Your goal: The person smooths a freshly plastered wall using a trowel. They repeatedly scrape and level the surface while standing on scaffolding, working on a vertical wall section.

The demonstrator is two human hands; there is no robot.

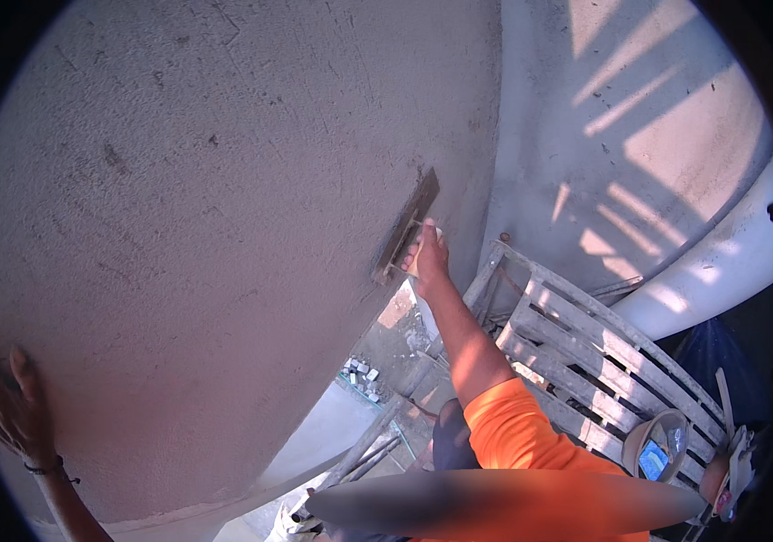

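My right hand (431, 256) is wrapped round the handle of a plastering trowel (407, 224). The trowel's long flat blade lies tilted against a large grey plastered wall (196, 226), near its right edge. At the far left my left hand (9, 402) rests on the same wall, fingers stretched out and thumb apart, with nothing in it. A dark band circles that wrist. Scattered small pits and scratches mark the rough plaster.
A slatted wooden platform (576, 350) stands at the lower right, spattered pale. On it sits a bucket (666, 425) with a bluish shine inside. Behind it rise a second grey wall (540, 154) and a thick white curved form (707, 271). Pale rubble (361, 375) lies on the ground below.
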